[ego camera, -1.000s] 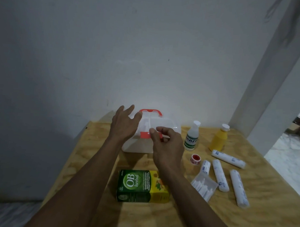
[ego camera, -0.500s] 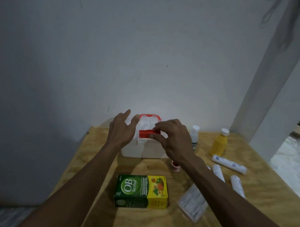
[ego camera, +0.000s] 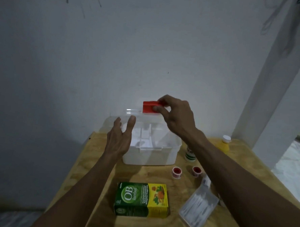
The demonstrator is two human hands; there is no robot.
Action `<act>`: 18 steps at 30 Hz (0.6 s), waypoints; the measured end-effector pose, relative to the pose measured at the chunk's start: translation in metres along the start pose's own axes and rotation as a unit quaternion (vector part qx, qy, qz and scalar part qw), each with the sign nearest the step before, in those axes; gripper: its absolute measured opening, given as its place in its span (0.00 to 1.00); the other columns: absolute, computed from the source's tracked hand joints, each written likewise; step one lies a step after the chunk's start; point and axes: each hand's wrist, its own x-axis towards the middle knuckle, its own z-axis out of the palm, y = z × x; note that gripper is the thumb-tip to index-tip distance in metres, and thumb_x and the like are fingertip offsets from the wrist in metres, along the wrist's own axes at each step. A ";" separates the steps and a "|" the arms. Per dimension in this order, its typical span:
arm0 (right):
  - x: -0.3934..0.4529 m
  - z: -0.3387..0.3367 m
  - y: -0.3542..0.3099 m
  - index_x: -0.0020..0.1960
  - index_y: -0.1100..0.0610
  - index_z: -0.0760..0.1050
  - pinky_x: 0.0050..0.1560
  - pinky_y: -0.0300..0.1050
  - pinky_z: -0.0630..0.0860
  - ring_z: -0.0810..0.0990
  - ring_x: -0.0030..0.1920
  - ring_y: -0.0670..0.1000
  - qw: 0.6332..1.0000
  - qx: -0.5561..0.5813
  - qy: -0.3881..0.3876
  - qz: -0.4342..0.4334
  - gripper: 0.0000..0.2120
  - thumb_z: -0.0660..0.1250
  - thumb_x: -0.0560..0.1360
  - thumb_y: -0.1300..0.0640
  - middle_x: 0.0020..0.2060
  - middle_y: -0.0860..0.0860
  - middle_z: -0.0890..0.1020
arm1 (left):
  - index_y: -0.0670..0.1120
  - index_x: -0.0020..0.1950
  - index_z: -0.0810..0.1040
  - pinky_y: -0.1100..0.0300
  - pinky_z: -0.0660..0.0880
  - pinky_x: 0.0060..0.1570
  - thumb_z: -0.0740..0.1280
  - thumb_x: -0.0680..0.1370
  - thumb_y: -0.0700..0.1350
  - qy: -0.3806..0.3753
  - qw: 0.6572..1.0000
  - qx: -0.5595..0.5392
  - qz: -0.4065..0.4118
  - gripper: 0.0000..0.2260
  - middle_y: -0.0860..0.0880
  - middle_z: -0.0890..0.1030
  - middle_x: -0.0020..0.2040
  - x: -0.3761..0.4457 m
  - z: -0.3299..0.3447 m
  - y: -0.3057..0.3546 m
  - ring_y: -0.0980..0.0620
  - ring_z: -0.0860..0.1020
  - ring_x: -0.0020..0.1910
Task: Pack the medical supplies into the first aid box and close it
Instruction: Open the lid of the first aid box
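The white first aid box (ego camera: pixel 150 156) stands at the back of the wooden table (ego camera: pixel 258 174) with its clear lid (ego camera: pixel 131 112) swung up. My right hand (ego camera: pixel 176 117) pinches the lid's red latch (ego camera: pixel 148 107) and holds the lid raised. My left hand (ego camera: pixel 120 138) hovers open at the box's left side, fingers near the lid's edge. White dividers show inside the box. In front lie a green and yellow OB herbal carton (ego camera: pixel 141 199), two small red tape rolls (ego camera: pixel 177 172) (ego camera: pixel 196 170) and a clear case of cotton swabs (ego camera: pixel 198 210).
A white bottle with a green label (ego camera: pixel 189 153) and a yellow bottle (ego camera: pixel 224 144) stand right of the box, partly behind my right arm. A grey wall runs close behind the table. A white pillar (ego camera: pixel 274 71) rises at the right.
My right hand has lifted the red latch and swung the lid up, so the box now stands open. My left hand dropped from the lid to the box's left side.
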 end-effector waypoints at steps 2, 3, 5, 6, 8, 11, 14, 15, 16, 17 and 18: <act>0.019 0.002 0.001 0.56 0.53 0.79 0.49 0.50 0.80 0.82 0.48 0.51 1.000 0.012 -0.003 0.011 0.12 0.69 0.76 0.48 0.50 0.51 0.85 | 0.49 0.77 0.58 0.45 0.65 0.69 0.58 0.71 0.72 -0.012 0.999 0.030 0.010 0.41 0.46 0.66 0.75 0.003 0.003 -0.004 0.43 0.67 0.72; 0.028 0.004 0.003 0.56 0.53 0.79 0.49 0.53 0.80 0.82 0.48 0.51 1.000 0.013 -0.002 0.017 0.12 0.69 0.76 0.48 0.51 0.51 0.85 | 0.50 0.75 0.62 0.49 0.69 0.66 0.63 0.71 0.70 -0.017 0.999 0.039 0.029 0.39 0.47 0.70 0.73 0.005 0.004 -0.006 0.44 0.70 0.70; 0.044 0.007 0.006 0.56 0.53 0.79 0.48 0.54 0.81 0.82 0.47 0.51 1.000 0.011 0.005 0.025 0.12 0.69 0.76 0.48 0.51 0.51 0.84 | 0.52 0.69 0.69 0.57 0.73 0.57 0.72 0.70 0.62 -0.030 0.996 0.054 0.063 0.32 0.51 0.76 0.66 0.010 0.008 -0.010 0.48 0.75 0.63; 0.052 0.009 0.008 0.56 0.53 0.79 0.48 0.54 0.81 0.82 0.47 0.52 1.000 0.008 0.010 0.027 0.12 0.69 0.76 0.48 0.51 0.51 0.84 | 0.52 0.66 0.70 0.59 0.73 0.53 0.75 0.69 0.58 -0.035 0.995 0.062 0.066 0.30 0.51 0.77 0.63 0.013 0.010 -0.012 0.49 0.76 0.60; 0.065 0.012 0.012 0.56 0.53 0.79 0.48 0.54 0.80 0.82 0.47 0.53 0.999 0.006 0.018 0.032 0.13 0.69 0.76 0.48 0.50 0.52 0.84 | 0.50 0.65 0.69 0.60 0.73 0.50 0.77 0.69 0.53 -0.044 0.995 0.070 0.061 0.29 0.51 0.77 0.61 0.017 0.011 -0.013 0.51 0.76 0.57; 0.082 0.018 0.018 0.56 0.53 0.79 0.46 0.53 0.80 0.82 0.46 0.53 0.999 0.009 0.029 0.041 0.12 0.70 0.75 0.48 0.49 0.52 0.84 | 0.50 0.66 0.68 0.61 0.72 0.47 0.77 0.69 0.52 -0.050 0.993 0.084 0.065 0.29 0.51 0.76 0.61 0.020 0.011 -0.016 0.54 0.74 0.55; 0.094 0.027 0.022 0.57 0.54 0.78 0.47 0.50 0.79 0.82 0.46 0.53 0.998 0.017 0.043 0.050 0.13 0.70 0.76 0.50 0.49 0.52 0.84 | 0.51 0.66 0.68 0.63 0.71 0.45 0.76 0.69 0.53 -0.052 0.992 0.092 0.063 0.29 0.51 0.76 0.61 0.022 0.011 -0.020 0.54 0.74 0.55; 0.097 0.031 0.024 0.58 0.54 0.78 0.47 0.49 0.79 0.82 0.47 0.53 0.997 0.015 0.051 0.053 0.14 0.69 0.76 0.50 0.50 0.52 0.84 | 0.51 0.65 0.68 0.62 0.71 0.45 0.76 0.69 0.54 -0.052 0.993 0.092 0.061 0.29 0.51 0.75 0.61 0.023 0.012 -0.020 0.53 0.74 0.56; 0.100 0.034 0.025 0.59 0.54 0.77 0.47 0.49 0.79 0.82 0.47 0.53 0.997 0.012 0.059 0.053 0.14 0.69 0.76 0.50 0.50 0.53 0.84 | 0.51 0.65 0.68 0.61 0.72 0.46 0.76 0.69 0.54 -0.053 0.992 0.093 0.059 0.29 0.51 0.75 0.62 0.024 0.012 -0.021 0.52 0.74 0.57; 0.103 0.039 0.027 0.60 0.53 0.76 0.48 0.50 0.79 0.82 0.48 0.54 0.996 0.006 0.066 0.053 0.14 0.69 0.76 0.50 0.50 0.53 0.84 | 0.51 0.65 0.68 0.60 0.72 0.46 0.76 0.69 0.55 -0.052 0.992 0.094 0.060 0.29 0.51 0.75 0.61 0.025 0.012 -0.021 0.52 0.74 0.57; 0.104 0.043 0.028 0.60 0.53 0.75 0.48 0.51 0.79 0.82 0.48 0.54 0.996 -0.002 0.072 0.051 0.14 0.69 0.76 0.50 0.50 0.53 0.83 | 0.51 0.65 0.68 0.61 0.72 0.46 0.76 0.69 0.55 -0.053 0.992 0.094 0.060 0.29 0.51 0.75 0.61 0.025 0.012 -0.022 0.52 0.74 0.57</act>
